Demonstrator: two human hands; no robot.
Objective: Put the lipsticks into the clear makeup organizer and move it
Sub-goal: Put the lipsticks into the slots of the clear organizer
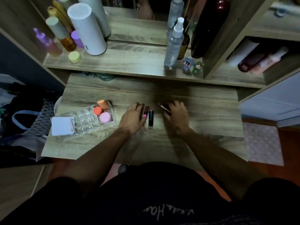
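Presently starting: left hand (132, 118) closing on pink lipstick (145, 113), right hand (176, 115) clamping dark lipstick (164, 107), frame centre; black lipstick (151, 118) lying between; clear organizer (88, 120) centre-left holding no lipsticks, unmoved.

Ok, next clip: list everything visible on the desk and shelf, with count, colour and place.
clear organizer: 1, transparent, desk left
sponges and pots in the organizer: several, orange and pink
white card: 1, at the organizer's near end
black lipstick: 1, lying on the desk between the hands
pink lipstick: 1, by left fingers
dark lipstick: 1, under right fingers
white cylinder: 1, shelf left
spray bottle: 1, clear, shelf right
figurines: 2, blue and green
left hand: desk centre
right hand: desk centre
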